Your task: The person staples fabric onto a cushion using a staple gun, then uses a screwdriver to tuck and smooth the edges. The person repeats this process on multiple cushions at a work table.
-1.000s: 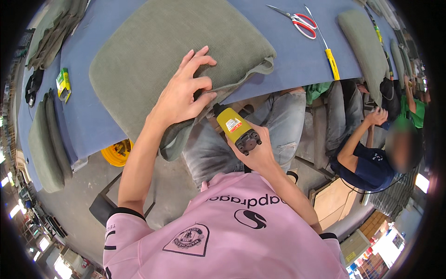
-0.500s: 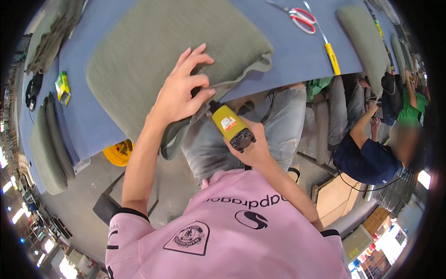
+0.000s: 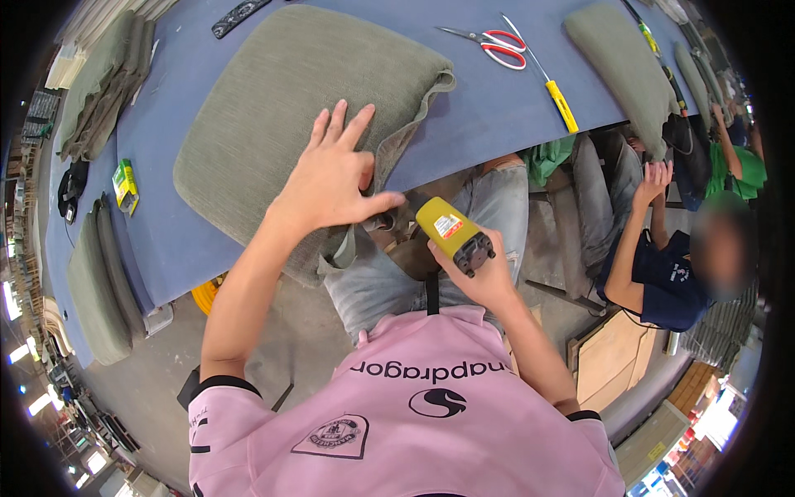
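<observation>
A grey-green fabric-covered cushion (image 3: 273, 116) lies on the blue table, its near-right edge trimmed with a loose, folded fabric flap (image 3: 406, 137). On its near edge rests my left hand (image 3: 327, 182), open, fingers spread over the fabric and thumb stretched toward the tool's nose. My right hand (image 3: 480, 269) is closed round a yellow-and-black power tool, which looks like a staple gun (image 3: 447, 228). The gun's dark nose is beside my left thumb, a little off the cushion's edge. Its grip is hidden beneath the body and my hand.
Red-handled scissors (image 3: 501, 50) and a yellow-handled screwdriver (image 3: 561, 106) lie right of the cushion on the blue table (image 3: 480, 124). More cushions (image 3: 617, 62) stand at the right and left. A yellow-green packet (image 3: 125, 186) is at left. A person in dark blue (image 3: 642, 269) works close by.
The staple gun has drawn back right, away from the cushion's edge. My left hand has opened from a curled pinch at the fabric edge to spread fingers.
</observation>
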Demonstrator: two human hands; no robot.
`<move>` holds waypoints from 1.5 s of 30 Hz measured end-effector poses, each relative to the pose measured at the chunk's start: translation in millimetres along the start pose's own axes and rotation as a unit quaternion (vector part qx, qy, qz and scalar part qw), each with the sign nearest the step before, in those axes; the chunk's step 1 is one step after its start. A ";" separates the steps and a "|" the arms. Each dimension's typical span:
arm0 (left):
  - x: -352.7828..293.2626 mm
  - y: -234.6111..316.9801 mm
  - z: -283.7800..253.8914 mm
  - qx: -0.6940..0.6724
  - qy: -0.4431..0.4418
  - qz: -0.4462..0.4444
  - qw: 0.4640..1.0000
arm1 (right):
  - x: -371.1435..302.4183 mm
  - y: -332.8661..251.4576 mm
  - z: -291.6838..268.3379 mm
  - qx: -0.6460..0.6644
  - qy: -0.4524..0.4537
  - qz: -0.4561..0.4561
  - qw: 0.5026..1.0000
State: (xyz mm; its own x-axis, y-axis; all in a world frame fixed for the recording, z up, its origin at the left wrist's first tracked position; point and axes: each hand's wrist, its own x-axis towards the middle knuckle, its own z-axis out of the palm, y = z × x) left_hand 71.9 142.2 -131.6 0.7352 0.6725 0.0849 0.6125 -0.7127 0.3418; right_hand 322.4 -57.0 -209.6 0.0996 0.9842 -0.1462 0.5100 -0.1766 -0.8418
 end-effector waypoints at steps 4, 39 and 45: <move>-4.6 -27.6 18.4 -0.143 0.049 0.019 0.988 | 22.6 8.0 2.5 -0.026 -0.031 -0.040 0.998; -16.2 -37.6 41.1 -0.229 0.130 -0.004 0.965 | 60.9 -61.1 -5.6 -0.019 -0.081 -0.088 0.993; -17.2 -35.7 45.7 -0.226 0.113 -0.001 0.968 | 57.9 -22.7 14.3 -0.041 -0.004 -0.119 0.992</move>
State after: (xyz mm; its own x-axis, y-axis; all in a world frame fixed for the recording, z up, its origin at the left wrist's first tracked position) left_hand 50.6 146.9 -188.1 0.6201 0.7371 0.2686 0.3870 -0.5852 0.7126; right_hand 304.3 4.1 -206.3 -0.0397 0.9981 0.0475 0.5862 0.0618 -0.8078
